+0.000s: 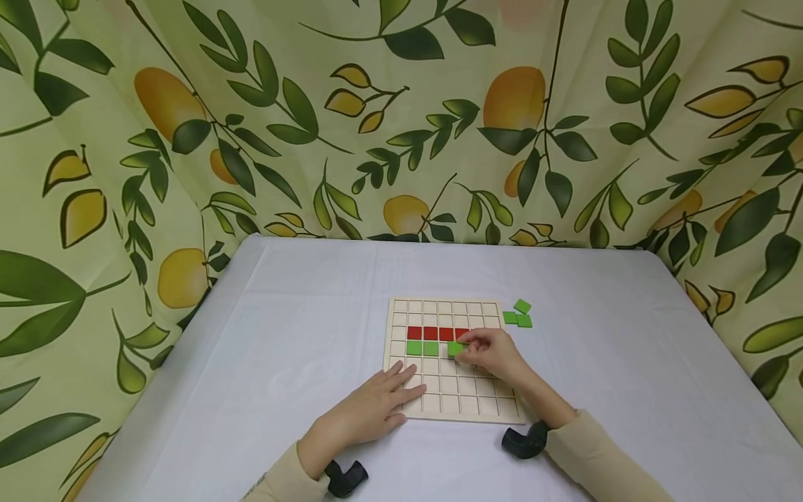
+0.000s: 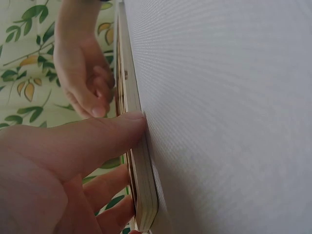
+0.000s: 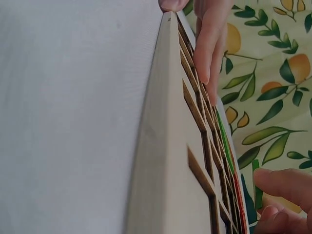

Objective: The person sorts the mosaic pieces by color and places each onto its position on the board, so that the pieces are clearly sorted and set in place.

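Observation:
A wooden grid board (image 1: 452, 404) lies on the table, with a row of red square tiles (image 1: 430, 333) and, below it, two green tiles (image 1: 423, 348) set in its cells. My right hand (image 1: 495, 352) pinches another green tile (image 1: 454, 349) between thumb and fingers, just right of those two. In the right wrist view that pinched tile (image 3: 257, 184) stands edge-on above the board's face. My left hand (image 1: 373, 404) lies with spread fingers over the board's lower left corner. Its thumb (image 2: 112, 139) presses the board's side edge in the left wrist view.
Three loose green tiles (image 1: 517, 319) lie on the white tablecloth (image 1: 301, 314) beside the board's upper right corner. A leaf-and-fruit patterned curtain (image 1: 401, 139) encloses the back and sides of the table. Black curved pieces (image 1: 525, 440) sit at both wrists.

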